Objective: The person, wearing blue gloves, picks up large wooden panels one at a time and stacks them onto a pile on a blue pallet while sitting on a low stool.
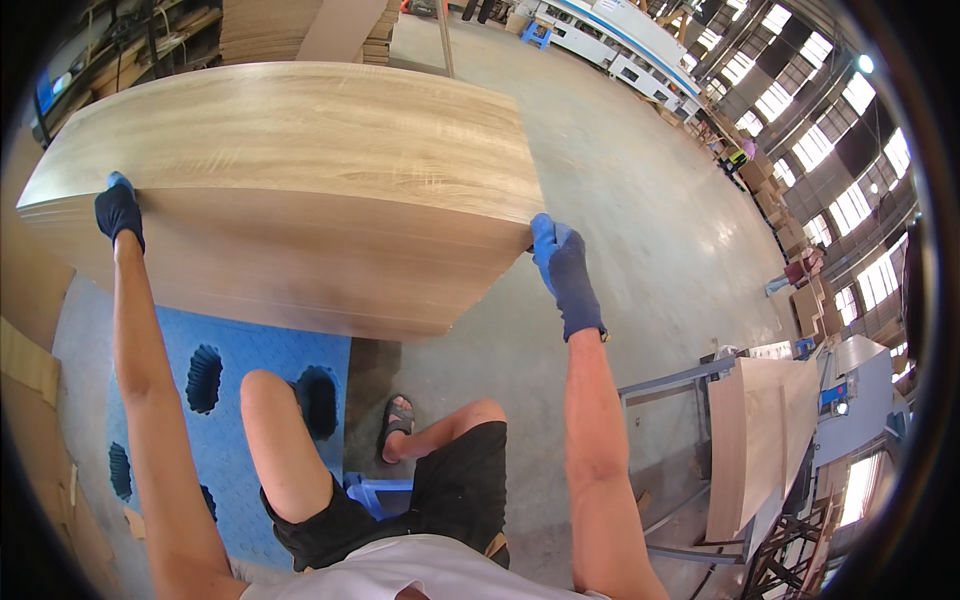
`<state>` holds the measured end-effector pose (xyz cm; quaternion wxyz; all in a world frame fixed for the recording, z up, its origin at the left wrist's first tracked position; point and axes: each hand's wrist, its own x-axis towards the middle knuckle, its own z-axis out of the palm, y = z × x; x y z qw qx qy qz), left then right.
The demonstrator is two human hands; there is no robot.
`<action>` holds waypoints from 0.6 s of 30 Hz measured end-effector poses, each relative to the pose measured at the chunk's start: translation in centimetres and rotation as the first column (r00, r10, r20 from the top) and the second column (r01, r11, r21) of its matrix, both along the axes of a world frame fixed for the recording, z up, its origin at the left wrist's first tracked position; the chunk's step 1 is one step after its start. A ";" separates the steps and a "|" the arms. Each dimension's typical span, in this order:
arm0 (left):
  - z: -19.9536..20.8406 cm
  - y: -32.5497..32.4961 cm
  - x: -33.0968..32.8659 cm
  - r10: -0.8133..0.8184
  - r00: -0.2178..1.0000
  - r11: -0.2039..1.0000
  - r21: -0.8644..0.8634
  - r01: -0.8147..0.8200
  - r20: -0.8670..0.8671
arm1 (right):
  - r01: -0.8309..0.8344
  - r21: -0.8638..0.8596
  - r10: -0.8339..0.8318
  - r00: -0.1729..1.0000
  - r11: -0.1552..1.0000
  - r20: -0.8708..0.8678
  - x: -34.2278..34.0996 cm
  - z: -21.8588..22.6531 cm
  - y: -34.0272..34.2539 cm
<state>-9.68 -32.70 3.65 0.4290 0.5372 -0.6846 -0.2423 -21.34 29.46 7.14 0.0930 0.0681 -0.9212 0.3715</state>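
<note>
A tall stack of wood-grain boards stands before me, with a light, streaky top board lying over it. My left hand, in a dark glove with blue fingers, grips the near edge of the top board close to its left end. At the near right corner, my right hand in a matching glove closes on the edge of the same board. My arms are spread wide. The board's underside and the fingers beneath it are hidden.
A blue plastic pallet with dark oval holes lies under and beside the stack. Part of a blue stool shows beneath me. More panels rest on a metal frame at right. Far off are a long white machine and a person.
</note>
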 end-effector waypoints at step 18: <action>0.4 0.6 0.8 -0.025 0.987 0.985 -0.164 0.051 0.158 | -0.245 0.181 0.283 0.933 0.952 -0.224 0.4 0.9 1.9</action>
